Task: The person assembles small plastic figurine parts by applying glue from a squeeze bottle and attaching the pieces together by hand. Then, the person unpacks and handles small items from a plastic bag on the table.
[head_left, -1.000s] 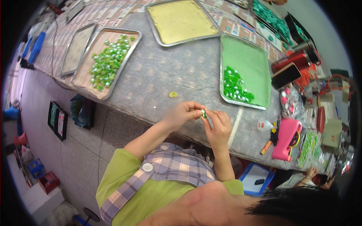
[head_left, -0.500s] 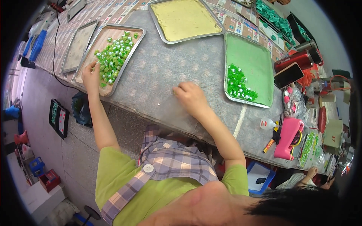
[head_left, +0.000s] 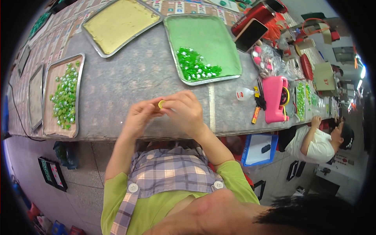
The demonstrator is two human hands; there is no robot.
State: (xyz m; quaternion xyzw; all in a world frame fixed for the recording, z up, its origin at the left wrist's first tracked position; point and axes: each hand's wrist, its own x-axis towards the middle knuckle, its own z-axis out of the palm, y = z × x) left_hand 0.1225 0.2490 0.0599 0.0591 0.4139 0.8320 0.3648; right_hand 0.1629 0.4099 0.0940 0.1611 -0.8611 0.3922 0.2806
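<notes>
My left hand (head_left: pixel 141 114) and my right hand (head_left: pixel 185 111) meet over the near edge of the table. Between their fingertips is a small round yellow piece (head_left: pixel 161 104), pinched from both sides; the fingers hide much of it. At the left, a metal tray (head_left: pixel 77 117) holds many small green pieces with white shiny parts (head_left: pixel 64 96). Beyond my right hand stands a green-lined tray (head_left: pixel 207 33), with bright green pieces and white beads (head_left: pixel 192 64) heaped in its near left part.
A yellow-lined tray (head_left: pixel 121 23) lies at the far side. To the right are a phone (head_left: pixel 250 35), a red flask (head_left: pixel 256 15), a white squeeze bottle (head_left: pixel 244 93) and a pink tape dispenser (head_left: pixel 272 100). Another person (head_left: pixel 319 143) sits at the far right.
My left hand has left the pieces in the left tray and come to the middle. My right hand has joined it at the small yellow piece. The view has turned to the right.
</notes>
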